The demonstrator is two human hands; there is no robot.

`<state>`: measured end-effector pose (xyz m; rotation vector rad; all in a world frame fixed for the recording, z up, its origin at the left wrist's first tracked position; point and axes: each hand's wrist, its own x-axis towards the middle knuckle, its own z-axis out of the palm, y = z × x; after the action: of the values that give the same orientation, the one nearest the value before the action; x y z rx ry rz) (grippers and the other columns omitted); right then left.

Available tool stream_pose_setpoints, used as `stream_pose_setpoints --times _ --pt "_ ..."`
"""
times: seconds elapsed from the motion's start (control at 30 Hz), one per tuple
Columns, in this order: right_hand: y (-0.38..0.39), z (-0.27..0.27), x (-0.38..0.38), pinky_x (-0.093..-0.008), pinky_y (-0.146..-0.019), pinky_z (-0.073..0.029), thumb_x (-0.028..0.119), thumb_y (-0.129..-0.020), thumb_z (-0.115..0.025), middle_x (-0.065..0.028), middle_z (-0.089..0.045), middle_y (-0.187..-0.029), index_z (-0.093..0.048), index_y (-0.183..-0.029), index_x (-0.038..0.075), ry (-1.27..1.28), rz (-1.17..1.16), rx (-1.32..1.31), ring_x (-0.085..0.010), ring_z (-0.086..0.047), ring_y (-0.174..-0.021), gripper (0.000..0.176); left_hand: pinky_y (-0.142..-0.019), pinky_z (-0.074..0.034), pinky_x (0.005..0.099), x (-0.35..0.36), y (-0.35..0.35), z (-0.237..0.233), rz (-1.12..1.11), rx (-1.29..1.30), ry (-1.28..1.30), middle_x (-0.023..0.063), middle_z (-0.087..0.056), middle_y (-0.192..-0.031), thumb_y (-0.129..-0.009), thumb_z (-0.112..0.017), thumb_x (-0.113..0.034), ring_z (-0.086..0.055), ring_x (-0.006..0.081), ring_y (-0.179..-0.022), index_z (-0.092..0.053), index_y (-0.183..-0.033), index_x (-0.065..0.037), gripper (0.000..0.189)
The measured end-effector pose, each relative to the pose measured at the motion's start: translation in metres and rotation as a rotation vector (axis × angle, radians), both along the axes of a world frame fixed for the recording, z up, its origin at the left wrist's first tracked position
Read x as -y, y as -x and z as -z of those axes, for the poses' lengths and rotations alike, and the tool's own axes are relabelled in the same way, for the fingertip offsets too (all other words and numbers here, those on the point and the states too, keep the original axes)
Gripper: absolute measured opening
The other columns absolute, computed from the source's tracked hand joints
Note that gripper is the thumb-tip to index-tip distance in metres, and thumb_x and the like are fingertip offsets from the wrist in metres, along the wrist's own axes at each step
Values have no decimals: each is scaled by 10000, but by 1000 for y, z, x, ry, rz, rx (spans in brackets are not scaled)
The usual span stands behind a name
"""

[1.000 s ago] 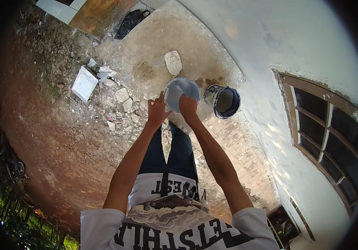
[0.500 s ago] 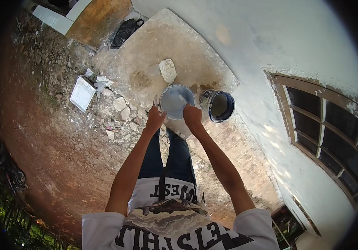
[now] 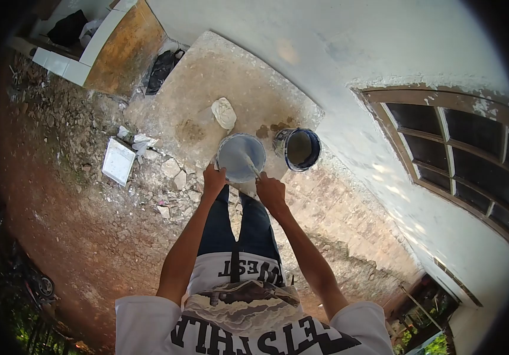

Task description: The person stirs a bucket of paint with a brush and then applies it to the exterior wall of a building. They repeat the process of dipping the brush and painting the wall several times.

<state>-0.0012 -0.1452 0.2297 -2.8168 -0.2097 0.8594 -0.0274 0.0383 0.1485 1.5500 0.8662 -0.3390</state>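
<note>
While left hand [image 3: 213,182] has shifted onto the near rim of the pale bucket [image 3: 241,155] and grips it, right hand [image 3: 270,190] has pulled back off the rim, clenched on a stick [image 3: 250,165] angled into the pale contents. So bucket is braced one-handed. It sits at the concrete slab [image 3: 219,71] edge, dark bucket [image 3: 298,149] just beside, white lump [image 3: 224,112] behind

Whitewashed wall [image 3: 385,53] with a brown-framed window [image 3: 456,148], cracked concrete slab [image 3: 237,77], rubble and red dirt ground [image 3: 89,236], patchy daylight everywhere.
</note>
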Motion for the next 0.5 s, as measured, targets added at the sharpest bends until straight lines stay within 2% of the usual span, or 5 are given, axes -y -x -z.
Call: stream_pose_setpoints --times 0.23,0.27,0.37,0.43,0.5 --pt "14 -60 6 -508 -593 -474 277 -902 -486 -193 -637 -670 -539 -948 43 -18 110 56 -378 -639 -644 245 -534 -551 352 1 3 -82 204 81 -109 234 -648 -717 -766 -588 -56 -675 294 -598 -570 -936 125 249" --pt "15 -65 2 -480 -584 -494 272 -902 -491 -176 -647 -677 -538 -953 37 51 101 74 -355 -650 -636 245 -500 -526 360 4 3 -86 251 116 -142 217 -623 -641 -776 -619 -58 -654 281 -547 -546 -942 124 257" --pt "20 -66 1 -445 -571 -511 262 -900 -497 -162 -655 -684 -541 -963 37 84 166 156 -328 -661 -633 238 -527 -497 382 13 -3 -113 418 232 -342 228 -616 -638 -774 -629 -77 -637 286 -528 -560 -919 122 255" --pt "20 -64 4 -421 -563 -517 245 -894 -504 -155 -660 -697 -550 -973 31 147 175 174 -309 -668 -646 233 -534 -475 391 21 -8 -127 413 299 -322 230 -611 -632 -771 -638 -86 -629 288 -533 -567 -879 115 240" --pt "24 -67 10 -417 -565 -521 221 -884 -504 -155 -662 -713 -566 -961 22 153 191 142 -311 -669 -659 222 -525 -471 386 27 -10 -143 469 214 -300 218 -614 -619 -773 -644 -94 -634 277 -545 -567 -853 107 230"
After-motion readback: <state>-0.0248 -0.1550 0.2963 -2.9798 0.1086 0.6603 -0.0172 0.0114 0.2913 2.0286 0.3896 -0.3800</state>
